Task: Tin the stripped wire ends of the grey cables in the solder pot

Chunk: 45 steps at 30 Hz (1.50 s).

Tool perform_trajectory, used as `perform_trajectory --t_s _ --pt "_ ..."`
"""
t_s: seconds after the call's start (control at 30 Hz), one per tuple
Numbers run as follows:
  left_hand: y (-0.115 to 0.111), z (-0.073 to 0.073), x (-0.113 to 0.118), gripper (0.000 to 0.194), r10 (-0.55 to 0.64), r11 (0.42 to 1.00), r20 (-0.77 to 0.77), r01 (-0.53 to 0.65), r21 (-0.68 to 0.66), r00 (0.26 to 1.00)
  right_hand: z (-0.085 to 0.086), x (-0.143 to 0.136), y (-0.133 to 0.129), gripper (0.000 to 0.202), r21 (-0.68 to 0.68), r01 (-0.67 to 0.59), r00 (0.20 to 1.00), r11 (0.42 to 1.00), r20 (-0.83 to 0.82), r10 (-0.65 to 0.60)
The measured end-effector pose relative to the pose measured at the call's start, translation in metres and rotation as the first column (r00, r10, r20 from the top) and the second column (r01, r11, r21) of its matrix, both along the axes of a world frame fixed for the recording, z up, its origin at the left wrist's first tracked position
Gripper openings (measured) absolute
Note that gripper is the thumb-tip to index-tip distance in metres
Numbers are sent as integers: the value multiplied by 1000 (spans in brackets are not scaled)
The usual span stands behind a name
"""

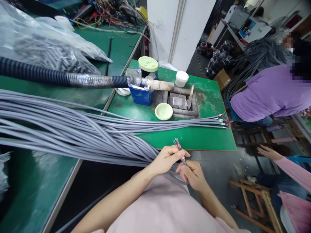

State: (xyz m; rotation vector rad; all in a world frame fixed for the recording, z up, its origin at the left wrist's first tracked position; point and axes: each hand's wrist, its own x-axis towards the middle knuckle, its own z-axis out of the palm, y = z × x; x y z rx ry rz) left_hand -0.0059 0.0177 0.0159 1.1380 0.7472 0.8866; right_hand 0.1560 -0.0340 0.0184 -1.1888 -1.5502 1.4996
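Note:
Just off the front edge of the green table, both my hands are on the stripped end of one grey cable (184,160). Its thin coloured wires (177,143) fan out at the tip, red and dark strands among them. My left hand (168,158) pinches the wires near where the grey jacket ends. Below it, my right hand (193,174) has its fingers closed round the jacket. A thick bundle of grey cables (97,129) runs in from the left. Several more cable ends (222,122) lie along the table with their wires bared.
A solder pot (179,101) is sunk in the green table (206,139), with a scraper (190,97) leaning on it. Around it are a green lid (164,111), white tub (182,79), blue box (141,95) and ribbed hose (92,81). Two people are on the right, near a wooden stool (251,197).

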Motion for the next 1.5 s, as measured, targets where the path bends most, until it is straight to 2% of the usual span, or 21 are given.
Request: perform_trajectory --t_s 0.27,0.57,0.7,0.87,1.1,1.5 --pt "-1 1 3 34 31 999 3 -31 -28 1000 -8 4 -1 33 -39 13 997 999 -77 -16" --pt "0 13 1 24 268 954 120 -246 -170 956 -10 6 -3 37 -79 42 994 996 -94 -50" --pt "2 18 2 25 296 933 153 -251 -256 943 -10 5 -4 39 -84 39 994 996 -102 -47" --pt "2 15 5 22 346 897 210 -257 -359 914 -9 3 -3 40 -79 56 993 995 -98 -64" --pt "1 11 7 17 365 892 255 -258 -371 895 -8 0 0 40 -94 68 988 993 -134 -80" --pt "3 12 11 29 379 884 222 -280 -375 899 -8 1 0 44 -95 80 992 992 -90 -89"
